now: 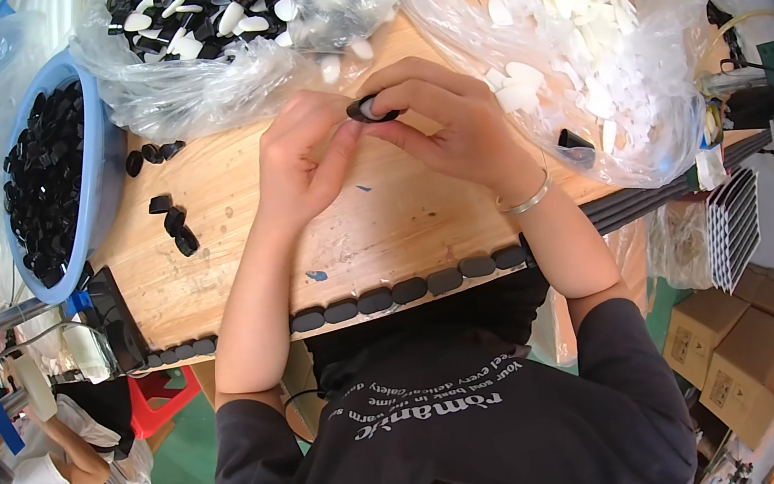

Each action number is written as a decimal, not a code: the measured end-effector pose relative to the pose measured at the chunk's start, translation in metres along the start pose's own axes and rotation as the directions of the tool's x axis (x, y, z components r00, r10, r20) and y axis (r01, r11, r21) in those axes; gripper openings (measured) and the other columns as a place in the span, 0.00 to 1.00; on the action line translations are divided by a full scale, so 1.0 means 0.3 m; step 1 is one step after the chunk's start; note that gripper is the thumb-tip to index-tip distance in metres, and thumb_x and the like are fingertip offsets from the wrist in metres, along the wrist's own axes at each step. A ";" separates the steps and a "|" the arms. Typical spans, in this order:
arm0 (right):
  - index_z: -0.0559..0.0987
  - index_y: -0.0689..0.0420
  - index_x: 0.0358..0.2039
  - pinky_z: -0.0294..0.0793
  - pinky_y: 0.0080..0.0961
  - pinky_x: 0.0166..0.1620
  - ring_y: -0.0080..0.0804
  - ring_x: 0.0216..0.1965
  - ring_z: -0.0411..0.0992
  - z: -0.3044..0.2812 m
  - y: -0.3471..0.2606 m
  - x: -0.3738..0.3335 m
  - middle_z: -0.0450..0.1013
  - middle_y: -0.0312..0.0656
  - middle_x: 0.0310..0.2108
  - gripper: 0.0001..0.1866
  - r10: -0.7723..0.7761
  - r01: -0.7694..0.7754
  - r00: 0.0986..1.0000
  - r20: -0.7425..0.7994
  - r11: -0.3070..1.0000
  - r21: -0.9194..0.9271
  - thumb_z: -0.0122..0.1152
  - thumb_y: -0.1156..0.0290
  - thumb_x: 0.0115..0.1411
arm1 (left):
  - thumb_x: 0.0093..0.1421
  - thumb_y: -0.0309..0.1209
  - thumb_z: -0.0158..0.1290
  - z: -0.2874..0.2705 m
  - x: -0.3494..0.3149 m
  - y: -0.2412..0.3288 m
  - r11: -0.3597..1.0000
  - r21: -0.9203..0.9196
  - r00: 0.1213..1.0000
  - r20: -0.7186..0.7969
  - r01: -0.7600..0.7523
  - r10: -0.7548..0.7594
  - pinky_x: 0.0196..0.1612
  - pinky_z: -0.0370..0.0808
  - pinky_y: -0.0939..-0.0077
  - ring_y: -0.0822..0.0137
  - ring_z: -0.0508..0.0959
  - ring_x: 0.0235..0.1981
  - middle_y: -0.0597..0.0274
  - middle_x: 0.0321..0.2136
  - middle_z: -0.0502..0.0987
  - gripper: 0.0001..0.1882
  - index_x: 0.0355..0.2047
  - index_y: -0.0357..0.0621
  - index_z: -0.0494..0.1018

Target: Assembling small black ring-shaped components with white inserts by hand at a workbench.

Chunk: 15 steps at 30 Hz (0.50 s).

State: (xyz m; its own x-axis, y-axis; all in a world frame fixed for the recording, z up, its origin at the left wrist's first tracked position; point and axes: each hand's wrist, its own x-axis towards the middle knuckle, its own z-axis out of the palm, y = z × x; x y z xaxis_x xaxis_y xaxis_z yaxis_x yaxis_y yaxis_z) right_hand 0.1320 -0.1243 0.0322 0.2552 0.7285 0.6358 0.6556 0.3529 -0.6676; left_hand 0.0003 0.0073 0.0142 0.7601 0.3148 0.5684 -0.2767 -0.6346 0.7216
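The left hand (307, 153) and right hand (454, 120) pinch a black oval piece (353, 110) over the wooden table's (222, 192) far part, wood showing between the forearms (255, 283). Black caps (409, 290) (a tidy row, I notice) line the near edge; cartons (755, 361) stand near right.

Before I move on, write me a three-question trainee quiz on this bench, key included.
1. True or false: the blue basin holds loose black pieces.
2. Where does the row of dark oval pieces lie?
(a) on the floor
(b) along the near edge of the table
(c) inside a plastic bag
3. What do the left hand and the right hand both touch?

Key:
1. True.
2. (b).
3. A small black piece, with something pale showing against it.
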 end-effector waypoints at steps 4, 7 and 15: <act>0.77 0.61 0.31 0.77 0.20 0.35 0.30 0.32 0.76 0.018 -0.011 0.001 0.76 0.42 0.36 0.10 -0.041 0.041 0.997 -0.071 0.999 -0.002 0.67 0.83 0.48 | 0.53 0.18 0.54 0.019 -0.024 -0.015 0.987 -0.144 0.996 -0.035 0.074 -0.080 0.38 0.70 0.73 0.62 0.75 0.31 0.56 0.28 0.78 0.05 0.31 0.36 0.77; 0.77 0.61 0.31 0.77 0.20 0.35 0.31 0.31 0.76 0.025 -0.014 0.000 0.76 0.42 0.35 0.10 -0.030 0.032 0.994 -0.104 0.999 0.017 0.67 0.83 0.47 | 0.54 0.18 0.55 0.031 -0.034 -0.025 0.948 -0.283 0.985 -0.048 0.143 -0.163 0.39 0.69 0.74 0.64 0.75 0.32 0.58 0.29 0.78 0.05 0.31 0.36 0.77; 0.77 0.60 0.31 0.76 0.21 0.32 0.33 0.30 0.76 0.017 -0.009 -0.002 0.75 0.41 0.34 0.10 -0.185 0.172 0.982 -0.048 0.965 -0.198 0.67 0.80 0.47 | 0.51 0.17 0.54 0.039 -0.036 -0.028 0.969 -0.215 0.986 -0.085 0.121 -0.142 0.39 0.71 0.75 0.64 0.75 0.32 0.58 0.31 0.77 0.08 0.33 0.35 0.76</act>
State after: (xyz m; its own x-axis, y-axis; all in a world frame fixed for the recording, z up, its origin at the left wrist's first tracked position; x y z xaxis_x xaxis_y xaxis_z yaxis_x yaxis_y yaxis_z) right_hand 0.1265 -0.1225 0.0316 0.1639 0.6216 0.7660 0.8173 0.3493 -0.4583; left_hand 0.0014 0.0010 -0.0027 0.7388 0.4604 0.4921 -0.3030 -0.4253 0.8528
